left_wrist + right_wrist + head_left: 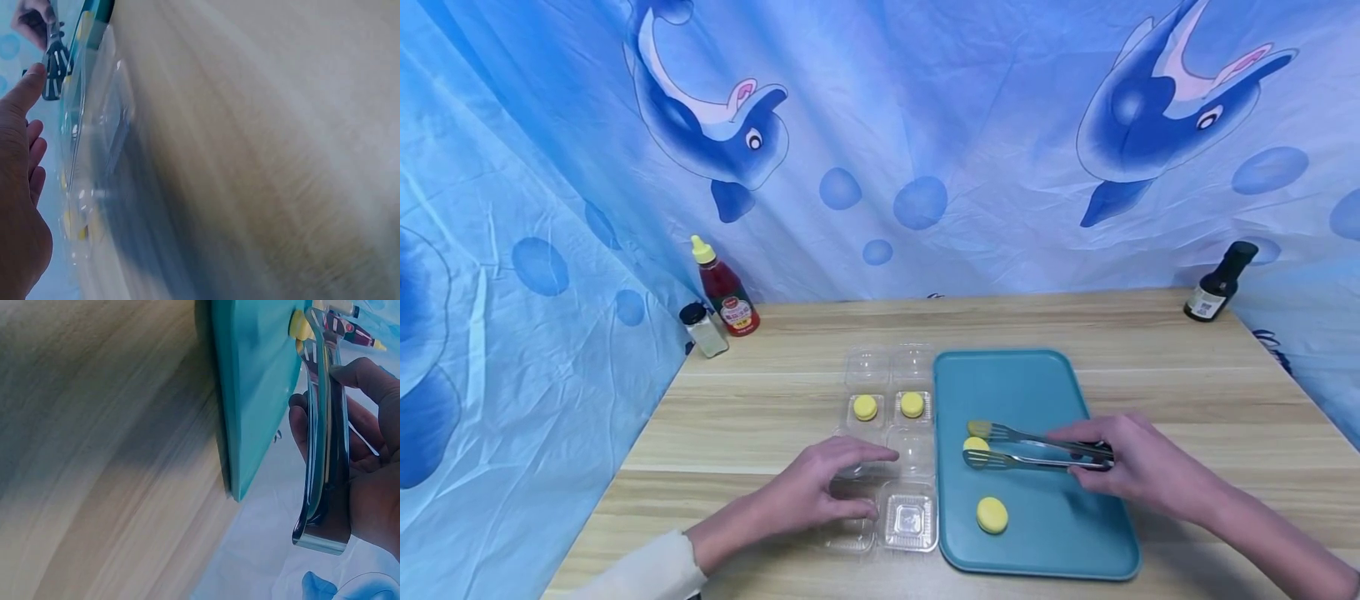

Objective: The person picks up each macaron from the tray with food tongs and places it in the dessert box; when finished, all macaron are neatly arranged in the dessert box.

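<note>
My right hand [1120, 458] grips metal tongs [328, 437] with slotted tips, thumb on one side and fingers on the other. The spread tips lie over the teal tray [1022, 379], on either side of a yellow macaron [976, 446]. Nearer the tray's front is another yellow macaron [992, 515]. My left hand [808, 483] hovers over the clear plastic containers [910, 517] left of the tray, its thumb and fingers apart and holding nothing. Two yellow macarons sit side by side in the farther compartments, the left macaron [865, 407] and the right macaron [912, 405].
At the back left of the wooden table [760, 400] stand a red sauce bottle [728, 296] with a yellow cap and a small black-lidded shaker [703, 331]. A dark bottle [1219, 283] is at the back right. A blue dolphin-print curtain [880, 150] hangs behind.
</note>
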Action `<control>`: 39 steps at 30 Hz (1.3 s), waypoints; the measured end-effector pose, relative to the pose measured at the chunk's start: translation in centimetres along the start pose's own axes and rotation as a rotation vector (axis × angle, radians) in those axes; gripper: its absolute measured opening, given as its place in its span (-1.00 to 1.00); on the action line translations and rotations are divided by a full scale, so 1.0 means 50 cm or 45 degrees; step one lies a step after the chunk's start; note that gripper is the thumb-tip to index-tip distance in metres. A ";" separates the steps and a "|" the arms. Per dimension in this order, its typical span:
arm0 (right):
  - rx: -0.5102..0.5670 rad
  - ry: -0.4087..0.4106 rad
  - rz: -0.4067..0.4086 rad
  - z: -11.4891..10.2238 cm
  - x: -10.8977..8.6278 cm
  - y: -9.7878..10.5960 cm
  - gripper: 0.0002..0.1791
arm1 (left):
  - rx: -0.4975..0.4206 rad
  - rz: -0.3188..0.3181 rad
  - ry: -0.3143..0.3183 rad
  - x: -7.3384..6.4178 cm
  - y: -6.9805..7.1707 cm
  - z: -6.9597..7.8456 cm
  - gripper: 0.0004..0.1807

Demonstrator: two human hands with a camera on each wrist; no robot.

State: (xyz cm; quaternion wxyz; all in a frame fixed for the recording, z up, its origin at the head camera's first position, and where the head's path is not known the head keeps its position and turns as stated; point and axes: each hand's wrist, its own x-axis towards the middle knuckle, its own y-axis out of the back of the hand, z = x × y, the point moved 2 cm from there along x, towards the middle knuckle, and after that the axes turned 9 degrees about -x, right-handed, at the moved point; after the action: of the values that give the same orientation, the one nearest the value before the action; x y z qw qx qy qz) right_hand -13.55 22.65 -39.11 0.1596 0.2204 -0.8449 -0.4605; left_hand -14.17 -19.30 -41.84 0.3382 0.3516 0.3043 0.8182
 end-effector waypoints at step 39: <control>-0.029 -0.069 0.046 0.007 -0.013 -0.004 -0.53 | 0.235 -0.136 0.076 -0.014 -0.040 0.020 -0.04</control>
State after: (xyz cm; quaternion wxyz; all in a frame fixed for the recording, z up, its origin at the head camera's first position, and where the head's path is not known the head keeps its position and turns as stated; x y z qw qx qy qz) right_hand -13.15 23.15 -39.49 0.1476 0.1908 -0.8474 -0.4730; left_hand -12.35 -18.42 -42.99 0.3383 0.3400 0.4065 0.7776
